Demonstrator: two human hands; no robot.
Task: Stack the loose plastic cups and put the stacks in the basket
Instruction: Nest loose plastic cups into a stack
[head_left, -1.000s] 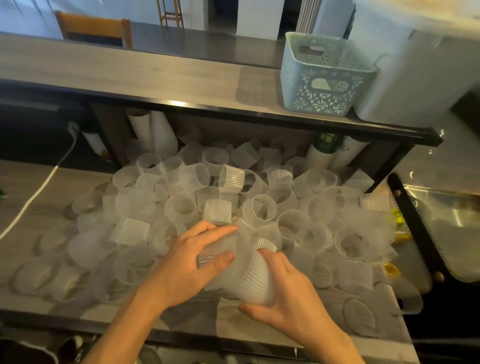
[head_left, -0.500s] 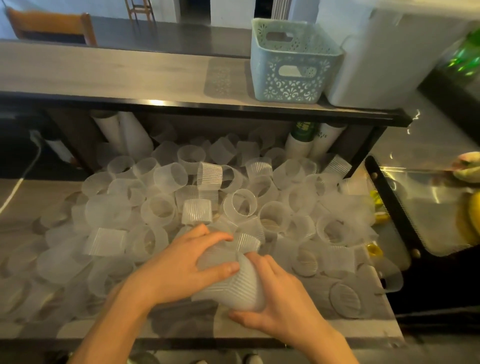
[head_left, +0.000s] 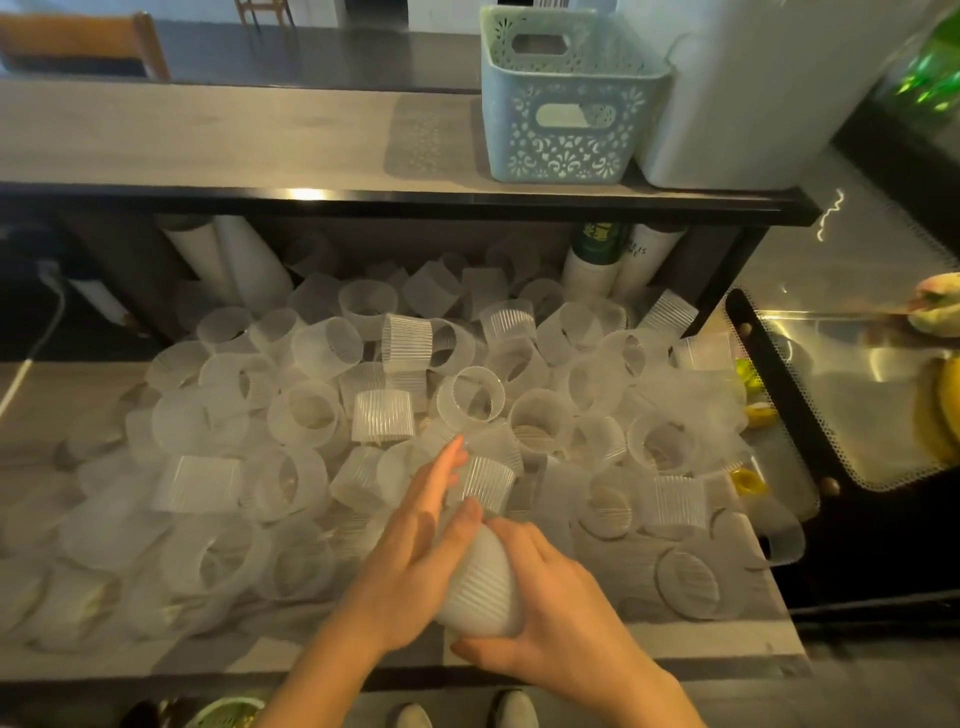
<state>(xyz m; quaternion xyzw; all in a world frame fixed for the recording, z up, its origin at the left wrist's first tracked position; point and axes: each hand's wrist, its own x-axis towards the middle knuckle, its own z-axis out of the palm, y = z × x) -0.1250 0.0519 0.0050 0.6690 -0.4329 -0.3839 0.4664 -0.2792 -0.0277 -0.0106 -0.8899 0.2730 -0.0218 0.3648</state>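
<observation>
While the cups are lying loose all over the counter, these lines are taking the held stack as the landmark.

Held stack: the stack (head_left: 480, 587) of ribbed cups is lying tilted in front of the person, closed base toward the body, open mouth pointing up and away toward the heap.

Right hand: the right hand (head_left: 550, 618) is cupping the stack from below and from its right side, fingers curling round the ribbed wall and gripping it.

Left hand: the left hand (head_left: 415, 540) is lying along the stack's left side, thumb touching the wall near the mouth, fingers stretching out straight past the mouth and gripping nothing that I can make out.

Next cup: a ribbed cup (head_left: 487, 483) is sitting just beyond the stack's mouth, near the left fingertips; its long axis is running roughly in line with the stack, though I cannot tell which end is facing the mouth.

Nearer hand: judging from this, the left hand is being the closer one to that cup.

Loose cups: the heap (head_left: 322, 415) is spreading beyond and to both sides of the stack.

Basket: the basket (head_left: 563, 104) is standing on the upper shelf (head_left: 234, 135), well beyond the stack and slightly right of it, nothing showing inside it from here.
</observation>
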